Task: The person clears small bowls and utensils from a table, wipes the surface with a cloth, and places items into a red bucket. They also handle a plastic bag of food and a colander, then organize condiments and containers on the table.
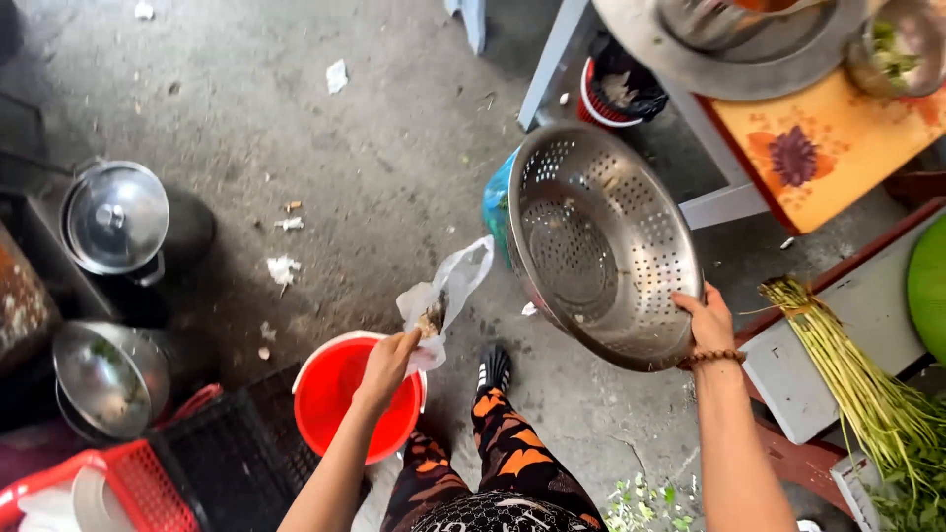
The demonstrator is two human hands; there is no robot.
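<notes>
My right hand [706, 320] grips the rim of a large steel colander [591, 241], held tilted in the air with its perforated inside facing me. A teal bowl [496, 205] shows behind its left edge. My left hand [387, 360] pinches a crumpled clear plastic bag [448, 288] with some brownish scraps in it, held just above a red bucket [340, 392] on the concrete floor. My legs in orange-and-black patterned trousers [507, 453] stand between the two arms.
A lidded pot [115, 217] and a steel bowl [101, 379] sit at left, with black and red crates [212, 463] below. At right are a bundle of long green stems [857, 379] on a white stool, an orange flowered tabletop [828, 148], and a lined bin [619, 94].
</notes>
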